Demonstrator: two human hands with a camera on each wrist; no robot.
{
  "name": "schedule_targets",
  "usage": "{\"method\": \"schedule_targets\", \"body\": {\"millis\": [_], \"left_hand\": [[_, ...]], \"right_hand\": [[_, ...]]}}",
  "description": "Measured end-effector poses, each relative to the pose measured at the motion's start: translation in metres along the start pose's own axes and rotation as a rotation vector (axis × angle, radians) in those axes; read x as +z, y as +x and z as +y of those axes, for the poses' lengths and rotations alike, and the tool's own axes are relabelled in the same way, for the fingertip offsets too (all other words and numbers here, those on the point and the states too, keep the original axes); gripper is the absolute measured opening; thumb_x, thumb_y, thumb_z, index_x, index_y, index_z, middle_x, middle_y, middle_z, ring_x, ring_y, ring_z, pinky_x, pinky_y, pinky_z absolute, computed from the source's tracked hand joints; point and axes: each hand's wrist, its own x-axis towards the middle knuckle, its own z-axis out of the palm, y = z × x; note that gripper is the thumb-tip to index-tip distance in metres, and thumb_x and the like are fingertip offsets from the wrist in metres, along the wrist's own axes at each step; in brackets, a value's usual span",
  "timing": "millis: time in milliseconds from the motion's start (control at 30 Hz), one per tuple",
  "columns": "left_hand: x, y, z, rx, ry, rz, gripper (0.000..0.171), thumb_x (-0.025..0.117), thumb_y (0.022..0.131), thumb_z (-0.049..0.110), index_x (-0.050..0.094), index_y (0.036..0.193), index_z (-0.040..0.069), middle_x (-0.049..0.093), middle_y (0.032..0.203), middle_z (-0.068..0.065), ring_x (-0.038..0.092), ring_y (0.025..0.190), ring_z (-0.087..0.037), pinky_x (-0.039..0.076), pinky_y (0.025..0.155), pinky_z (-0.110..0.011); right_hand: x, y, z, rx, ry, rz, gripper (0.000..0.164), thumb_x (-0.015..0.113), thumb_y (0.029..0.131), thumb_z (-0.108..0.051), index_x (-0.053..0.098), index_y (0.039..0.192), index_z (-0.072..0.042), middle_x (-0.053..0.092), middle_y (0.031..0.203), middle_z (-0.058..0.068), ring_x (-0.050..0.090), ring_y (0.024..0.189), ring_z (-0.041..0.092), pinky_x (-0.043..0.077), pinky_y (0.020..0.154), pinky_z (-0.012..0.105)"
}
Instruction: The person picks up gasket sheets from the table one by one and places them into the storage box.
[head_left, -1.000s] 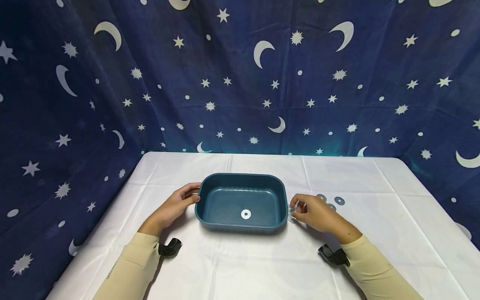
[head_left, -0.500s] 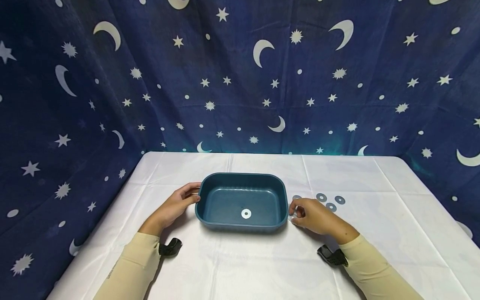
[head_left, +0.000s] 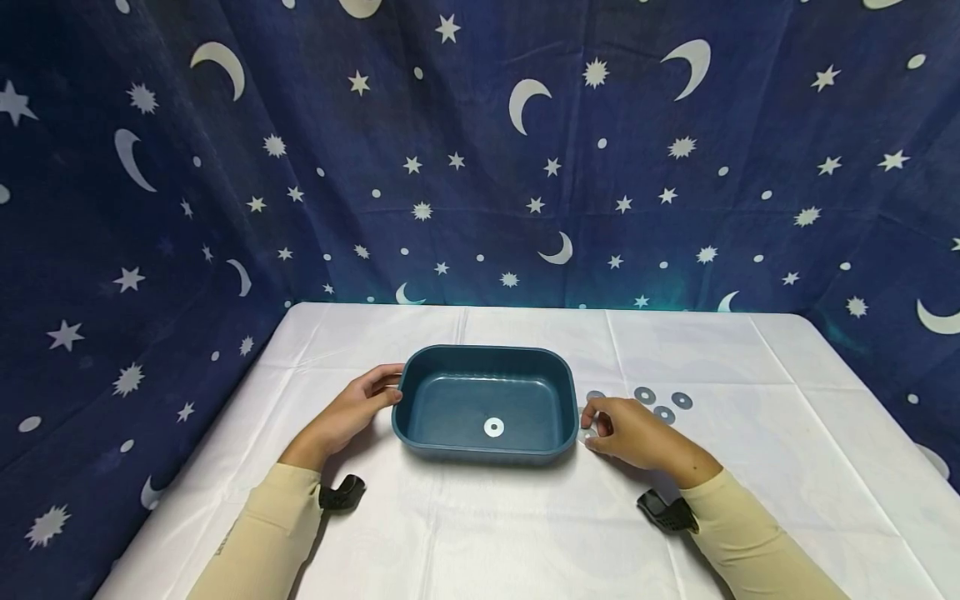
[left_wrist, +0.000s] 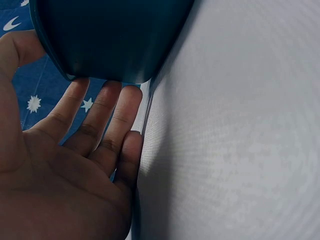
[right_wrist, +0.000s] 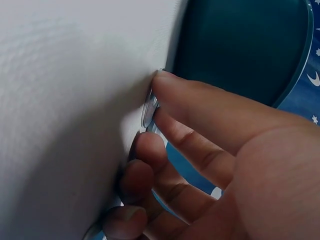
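A dark blue-green rectangular bin [head_left: 487, 457] stands on the white-covered table, with one flat washer [head_left: 493, 427] lying on its floor. My left hand [head_left: 341, 421] touches the bin's left end. In the left wrist view its extended fingertips meet the end wall, and the thumb reaches the rim. Beside the bin's right end, my right hand [head_left: 633, 432] has thumb and index finger curled at opposite edges of a washer [right_wrist: 150, 109] lying close against the tablecloth. The other right-hand fingers are bent, tips at the cloth.
Several more grey washers [head_left: 645, 395] lie on the tablecloth [head_left: 495, 533] behind and right of my right hand. One washer [head_left: 596, 395] is partly hidden by the fingers. A dark blue curtain [head_left: 480, 167] with moons and stars hangs along the back and sides.
My right hand has shifted slightly down and away from the back washers, uncovering more of them, and its fingertips have come to a nearer washer. The left hand and bin have stayed put.
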Motion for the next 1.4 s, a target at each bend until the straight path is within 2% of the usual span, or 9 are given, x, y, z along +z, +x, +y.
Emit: {"method": "schedule_targets", "body": {"millis": [133, 367, 667, 833, 1067, 1400], "left_hand": [[0.000, 0.000, 0.000, -0.004, -0.003, -0.003, 0.054, 0.061, 0.100, 0.021, 0.043, 0.148, 0.005, 0.050, 0.146, -0.021, 0.052, 0.125, -0.016, 0.046, 0.100, -0.021], [0.000, 0.000, 0.001, -0.002, -0.006, -0.004, 0.053, 0.060, 0.101, 0.021, 0.042, 0.148, 0.005, 0.050, 0.147, -0.020, 0.049, 0.132, -0.028, 0.046, 0.103, -0.025], [0.001, -0.002, 0.003, -0.005, -0.004, 0.002, 0.053, 0.059, 0.101, 0.019, 0.042, 0.149, 0.004, 0.050, 0.146, -0.021, 0.051, 0.130, -0.024, 0.047, 0.102, -0.025], [0.001, -0.002, 0.002, 0.004, -0.002, 0.000, 0.053, 0.060, 0.101, 0.019, 0.042, 0.149, 0.004, 0.050, 0.146, -0.021, 0.051, 0.128, -0.023, 0.047, 0.102, -0.024], [-0.001, -0.001, 0.001, 0.004, 0.001, -0.006, 0.052, 0.059, 0.101, 0.019, 0.042, 0.149, 0.005, 0.049, 0.146, -0.021, 0.049, 0.131, -0.028, 0.045, 0.107, -0.034], [0.000, 0.000, 0.000, -0.002, 0.012, -0.005, 0.053, 0.059, 0.102, 0.022, 0.041, 0.149, 0.006, 0.049, 0.147, -0.020, 0.049, 0.133, -0.029, 0.044, 0.109, -0.038]], "right_hand": [[0.000, 0.000, 0.000, 0.018, -0.009, -0.006, 0.019, 0.078, 0.083, -0.006, 0.063, 0.094, -0.010, 0.048, 0.067, -0.005, 0.045, 0.061, 0.005, 0.039, 0.058, 0.022], [-0.001, -0.001, -0.002, 0.038, -0.019, -0.012, 0.021, 0.079, 0.082, -0.006, 0.061, 0.092, -0.010, 0.048, 0.069, -0.003, 0.044, 0.063, 0.008, 0.037, 0.059, 0.023], [-0.001, -0.002, -0.006, 0.058, -0.007, 0.005, 0.026, 0.079, 0.080, -0.003, 0.057, 0.091, -0.010, 0.050, 0.072, -0.002, 0.046, 0.067, 0.010, 0.039, 0.060, 0.023], [-0.001, -0.003, -0.007, 0.027, 0.018, -0.005, 0.026, 0.076, 0.081, 0.002, 0.057, 0.093, -0.011, 0.050, 0.069, -0.004, 0.046, 0.063, 0.006, 0.040, 0.057, 0.022], [-0.005, -0.005, -0.010, -0.024, 0.039, -0.017, 0.022, 0.066, 0.083, 0.008, 0.058, 0.093, -0.009, 0.052, 0.071, -0.004, 0.046, 0.064, 0.005, 0.040, 0.057, 0.022], [-0.020, -0.012, -0.013, -0.036, 0.029, -0.026, 0.022, 0.062, 0.087, 0.008, 0.056, 0.092, -0.012, 0.057, 0.077, -0.004, 0.050, 0.070, 0.005, 0.041, 0.063, 0.023]]}}
